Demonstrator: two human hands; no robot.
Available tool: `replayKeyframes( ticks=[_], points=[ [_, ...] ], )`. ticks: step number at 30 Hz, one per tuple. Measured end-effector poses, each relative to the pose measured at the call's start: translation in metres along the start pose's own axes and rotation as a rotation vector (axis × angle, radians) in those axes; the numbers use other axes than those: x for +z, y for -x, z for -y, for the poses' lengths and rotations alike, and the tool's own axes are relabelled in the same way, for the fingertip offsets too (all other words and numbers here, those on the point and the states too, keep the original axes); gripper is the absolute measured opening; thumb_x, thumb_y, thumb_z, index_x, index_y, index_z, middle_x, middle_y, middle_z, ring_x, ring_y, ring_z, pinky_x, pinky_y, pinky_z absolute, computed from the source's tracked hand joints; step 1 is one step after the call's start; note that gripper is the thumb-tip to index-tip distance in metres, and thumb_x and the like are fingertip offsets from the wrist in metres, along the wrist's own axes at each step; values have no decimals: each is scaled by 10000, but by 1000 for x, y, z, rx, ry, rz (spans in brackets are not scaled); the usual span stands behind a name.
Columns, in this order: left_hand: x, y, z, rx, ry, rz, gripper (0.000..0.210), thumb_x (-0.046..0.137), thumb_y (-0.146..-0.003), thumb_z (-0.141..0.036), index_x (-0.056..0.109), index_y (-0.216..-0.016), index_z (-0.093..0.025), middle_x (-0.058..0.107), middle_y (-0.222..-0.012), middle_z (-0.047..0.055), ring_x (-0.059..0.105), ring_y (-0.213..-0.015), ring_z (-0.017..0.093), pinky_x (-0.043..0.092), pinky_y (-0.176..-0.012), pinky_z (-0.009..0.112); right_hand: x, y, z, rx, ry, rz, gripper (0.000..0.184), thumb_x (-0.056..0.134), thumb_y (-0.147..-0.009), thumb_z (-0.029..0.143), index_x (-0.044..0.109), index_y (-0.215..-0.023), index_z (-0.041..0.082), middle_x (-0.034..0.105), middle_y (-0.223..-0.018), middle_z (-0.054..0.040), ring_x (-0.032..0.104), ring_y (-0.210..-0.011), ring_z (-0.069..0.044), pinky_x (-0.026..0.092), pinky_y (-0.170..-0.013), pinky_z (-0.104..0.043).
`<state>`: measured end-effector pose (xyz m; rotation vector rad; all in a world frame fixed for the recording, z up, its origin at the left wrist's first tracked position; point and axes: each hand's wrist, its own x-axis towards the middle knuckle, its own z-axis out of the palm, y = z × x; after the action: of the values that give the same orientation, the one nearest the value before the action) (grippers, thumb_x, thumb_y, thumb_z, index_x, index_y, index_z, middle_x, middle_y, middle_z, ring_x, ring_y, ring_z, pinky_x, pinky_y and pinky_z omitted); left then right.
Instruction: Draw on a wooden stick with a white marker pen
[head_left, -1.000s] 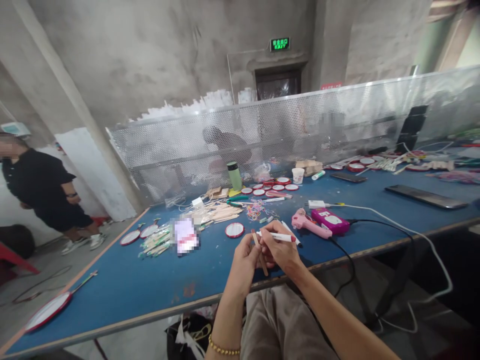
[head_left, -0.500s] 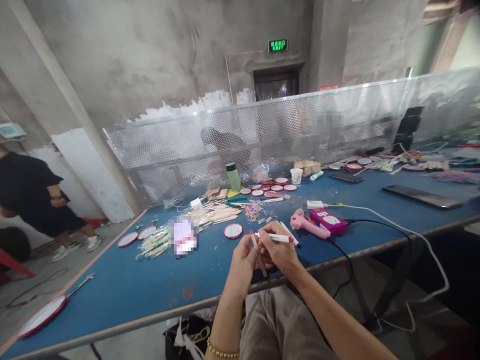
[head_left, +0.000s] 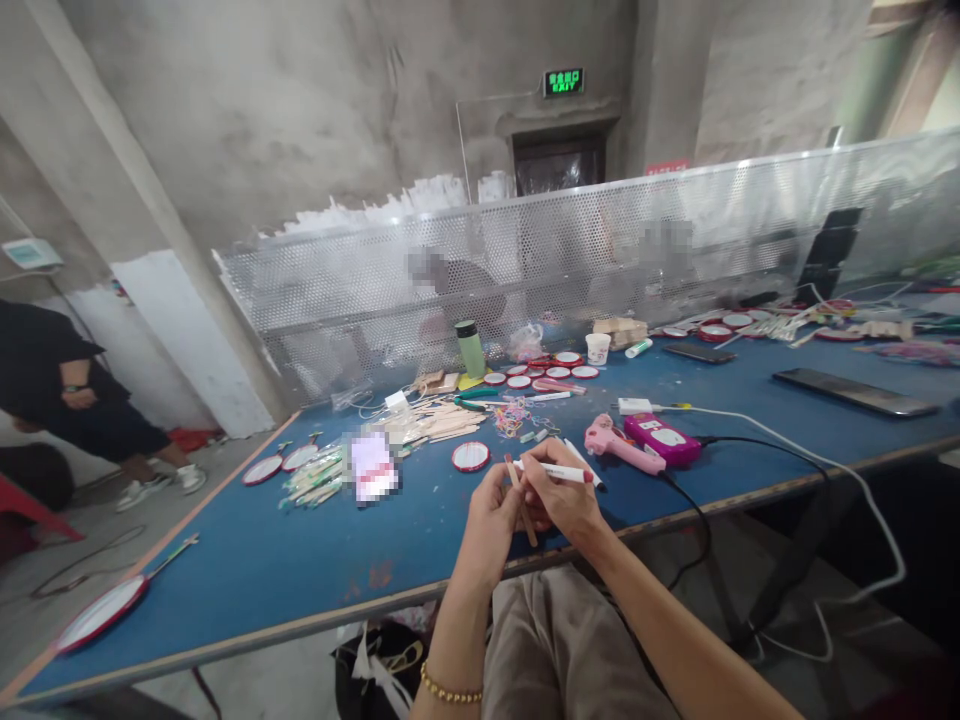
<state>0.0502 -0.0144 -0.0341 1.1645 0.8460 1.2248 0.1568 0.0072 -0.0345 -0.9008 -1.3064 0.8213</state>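
Close to the table's front edge, my left hand is closed around a flat wooden stick, whose upper end looks reddish. In my right hand is a white marker pen with a red end, its tip side pointing left at the stick's upper part. My fingers hide the middle of the stick and where the pen meets it. Just beyond my left hand lies a round white disc with a red rim. More pens lie behind my right hand.
A pink glue gun and a magenta box with cables sit to the right. Wooden sticks, coloured bands, a lit phone and a green bottle are beyond. A person stands at far left.
The view has shifted slightly, so the table things appear a little further right. Both hands keep their hold on stick and pen. The person at left has lowered an arm.
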Motion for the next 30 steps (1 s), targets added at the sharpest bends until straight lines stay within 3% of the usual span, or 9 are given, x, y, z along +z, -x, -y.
replayKeyframes(
  ticks=[30],
  points=[
    [0, 0, 0, 2, -28, 14, 436, 690, -723, -530, 541, -936, -180, 579, -667, -40, 594, -537, 114, 517, -540, 249, 1, 0, 0, -6, 29, -7, 242, 581, -810, 413, 541, -675, 216, 530, -485, 40, 504, -417, -123, 393, -381, -222]
  ],
)
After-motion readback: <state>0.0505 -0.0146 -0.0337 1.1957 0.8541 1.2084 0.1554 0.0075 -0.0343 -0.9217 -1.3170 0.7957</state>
